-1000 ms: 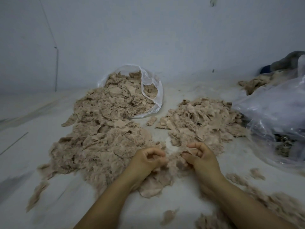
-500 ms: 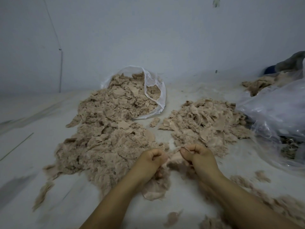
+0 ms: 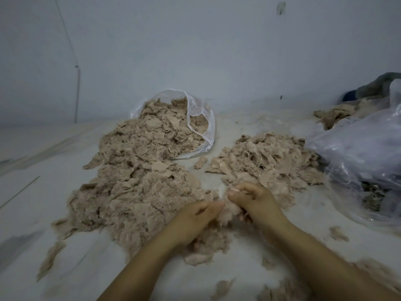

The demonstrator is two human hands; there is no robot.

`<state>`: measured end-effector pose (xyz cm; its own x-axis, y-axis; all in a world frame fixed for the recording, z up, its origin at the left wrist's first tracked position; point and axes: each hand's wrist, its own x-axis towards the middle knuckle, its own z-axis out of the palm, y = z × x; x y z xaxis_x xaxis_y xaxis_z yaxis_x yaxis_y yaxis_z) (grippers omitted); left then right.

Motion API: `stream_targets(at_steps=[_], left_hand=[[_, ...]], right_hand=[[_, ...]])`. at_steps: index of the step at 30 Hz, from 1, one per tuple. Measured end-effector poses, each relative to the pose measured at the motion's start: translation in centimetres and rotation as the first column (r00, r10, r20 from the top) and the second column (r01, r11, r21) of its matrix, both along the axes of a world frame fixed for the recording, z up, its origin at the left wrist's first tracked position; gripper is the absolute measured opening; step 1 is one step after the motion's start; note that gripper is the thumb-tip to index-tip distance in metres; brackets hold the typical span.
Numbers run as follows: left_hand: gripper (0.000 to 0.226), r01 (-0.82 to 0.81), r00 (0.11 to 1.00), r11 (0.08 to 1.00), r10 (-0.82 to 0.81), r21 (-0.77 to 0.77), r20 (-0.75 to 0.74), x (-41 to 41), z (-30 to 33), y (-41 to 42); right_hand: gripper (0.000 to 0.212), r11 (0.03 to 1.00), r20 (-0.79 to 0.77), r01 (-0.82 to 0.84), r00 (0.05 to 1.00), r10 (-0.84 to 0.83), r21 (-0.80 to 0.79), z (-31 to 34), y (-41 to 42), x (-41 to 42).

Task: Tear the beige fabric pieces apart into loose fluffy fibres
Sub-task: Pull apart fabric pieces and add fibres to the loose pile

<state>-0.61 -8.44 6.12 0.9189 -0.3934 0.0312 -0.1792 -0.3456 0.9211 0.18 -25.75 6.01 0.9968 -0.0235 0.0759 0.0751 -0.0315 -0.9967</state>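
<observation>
Two bare hands grip one tuft of beige fabric over a pale floor.

The left hand (image 3: 195,216) and right hand (image 3: 253,198) both clench the tuft (image 3: 227,213) (blurred), between a large shredded heap (image 3: 138,185) spilling from a clear bag (image 3: 201,118) and a smaller pile (image 3: 267,159).

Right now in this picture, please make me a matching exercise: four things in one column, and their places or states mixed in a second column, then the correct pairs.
Things:
1. small clear bag
2. right hand
3. large crumpled plastic bag
4. lone scrap

Places or states:
A. at the right edge of the floor
B. lying on its side by the wall, beige pieces spilling out
C. alone on the floor between the two big heaps
D. pinching a fluffy tuft together with the left hand

Pairs: 1-B, 2-D, 3-A, 4-C
</observation>
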Motion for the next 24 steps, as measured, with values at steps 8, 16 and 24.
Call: stream_targets(at_steps=[8, 16, 24], left_hand=[[0.039, -0.279, 0.959, 0.947, 0.282, -0.162, 0.001, 1.8, -0.4, -1.0], [0.022, -0.133, 0.99, 0.981, 0.137, -0.144, 0.019, 1.9, -0.5, -0.9], [0.021, -0.183, 0.98, 0.975, 0.191, -0.126, 0.062, 3.5, -1.2, 1.7]], right_hand=[[0.022, 0.982, -0.068, -0.183, 0.98, 0.186, 0.037, -0.8, 0.2, -0.6], [0.022, 0.982, -0.159, -0.188, 0.969, 0.189, 0.021, -1.3, -0.4, -0.3], [0.026, 0.975, -0.181, -0.037, 0.98, 0.078, 0.22, 0.3, -0.5, 0.7]])
